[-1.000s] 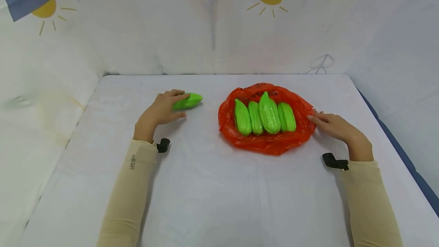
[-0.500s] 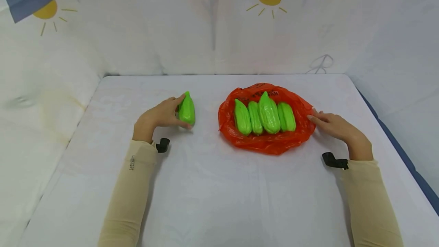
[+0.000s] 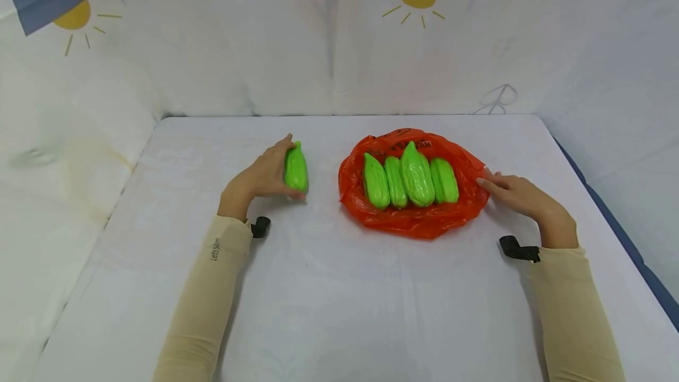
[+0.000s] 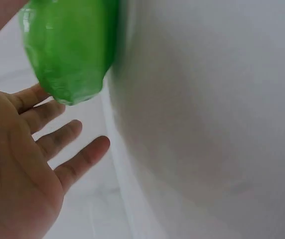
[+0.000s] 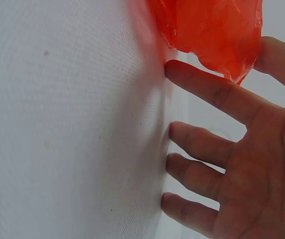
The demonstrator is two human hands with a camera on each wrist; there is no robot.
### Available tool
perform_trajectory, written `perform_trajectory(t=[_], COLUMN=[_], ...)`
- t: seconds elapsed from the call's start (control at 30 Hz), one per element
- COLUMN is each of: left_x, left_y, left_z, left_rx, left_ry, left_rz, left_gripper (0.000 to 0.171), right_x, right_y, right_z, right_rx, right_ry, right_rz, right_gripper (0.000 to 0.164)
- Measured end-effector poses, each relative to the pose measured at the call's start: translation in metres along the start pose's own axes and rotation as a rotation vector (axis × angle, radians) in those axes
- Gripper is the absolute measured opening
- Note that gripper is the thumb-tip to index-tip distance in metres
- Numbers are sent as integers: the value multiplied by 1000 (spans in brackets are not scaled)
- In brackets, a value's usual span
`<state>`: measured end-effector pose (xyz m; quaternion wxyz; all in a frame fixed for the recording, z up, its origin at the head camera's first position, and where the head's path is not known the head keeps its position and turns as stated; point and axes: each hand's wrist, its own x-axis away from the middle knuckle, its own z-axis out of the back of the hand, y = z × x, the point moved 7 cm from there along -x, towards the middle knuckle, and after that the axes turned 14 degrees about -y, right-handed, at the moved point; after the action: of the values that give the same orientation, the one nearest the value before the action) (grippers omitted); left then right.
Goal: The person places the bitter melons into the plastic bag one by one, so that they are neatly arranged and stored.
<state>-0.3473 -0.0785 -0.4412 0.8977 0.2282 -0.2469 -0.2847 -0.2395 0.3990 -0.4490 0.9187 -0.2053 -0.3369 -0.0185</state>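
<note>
My left hand (image 3: 266, 173) grips a glossy green bitter melon (image 3: 297, 168) between thumb and forefinger, left of the red plastic bag. In the left wrist view, the blunt end of the melon (image 4: 70, 55) sits by the thumb, and the other fingers (image 4: 82, 159) are spread. The rolled-open red plastic bag (image 3: 366, 217) holds several similar bitter melons (image 3: 416, 178) side by side. At the bag's right edge, my right hand (image 3: 517, 196) pinches the rim. The right wrist view shows red film (image 5: 217, 35) between thumb and forefinger, the remaining fingers extended at the table surface.
A white-covered table (image 3: 339, 299) lies beneath everything. White fabric walls (image 3: 239, 46) with printed lamps and suns stand behind it and at the sides. Small black wrist cameras (image 3: 260, 227) project inward from both wrists.
The left hand has turned its bitter melon from lying sideways to pointing away, then shifted it slightly right. The right hand and the bag have stayed in place.
</note>
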Motion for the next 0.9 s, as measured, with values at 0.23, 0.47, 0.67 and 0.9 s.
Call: perform_trajectory(t=[0.23, 0.47, 0.67, 0.9], left_x=[-3, -2, 5, 11], left_y=[0, 2, 15, 47], left_z=[-2, 4, 11, 14], left_rx=[12, -36, -28, -26], left_ry=[23, 46, 74, 103], left_rz=[-39, -44, -74, -166], left_gripper=[122, 127, 124, 123], right_x=[-1, 0, 1, 0], right_y=[0, 1, -1, -1], right_z=[1, -1, 0, 0], right_rx=[5, 5, 9, 12], right_ry=[5, 4, 13, 18], right_rz=[5, -3, 4, 10], right_gripper=[91, 92, 91, 91])
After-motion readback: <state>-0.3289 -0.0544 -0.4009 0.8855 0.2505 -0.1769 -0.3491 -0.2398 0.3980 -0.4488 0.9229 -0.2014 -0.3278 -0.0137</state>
